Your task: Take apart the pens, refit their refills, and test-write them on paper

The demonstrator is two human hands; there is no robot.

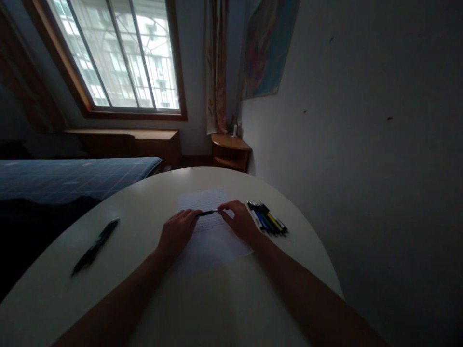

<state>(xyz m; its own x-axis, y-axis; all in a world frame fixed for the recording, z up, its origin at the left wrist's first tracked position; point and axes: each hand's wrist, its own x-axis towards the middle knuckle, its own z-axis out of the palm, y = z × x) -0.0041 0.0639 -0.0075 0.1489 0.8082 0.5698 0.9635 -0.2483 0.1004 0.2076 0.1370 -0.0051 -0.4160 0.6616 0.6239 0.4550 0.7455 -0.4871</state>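
Observation:
A slim dark pen point(207, 213) is held level above a sheet of paper with lines of writing point(213, 250). My left hand point(178, 230) grips one end of it, fingers closed. At the other, lighter end, my right hand point(237, 219) pinches the pen between thumb and fingertips. Just right of that hand lies a row of several pens point(268, 219) in black, blue, yellow and white. Far to the left on the table, some black pens point(96, 246) lie close together; I cannot tell how many.
The round white table point(152, 197) fills the foreground. Beyond its left edge is a bed with a blue plaid cover point(79, 176). A wooden corner shelf point(231, 142) stands behind the table, and a bare wall point(343, 168) runs along the right.

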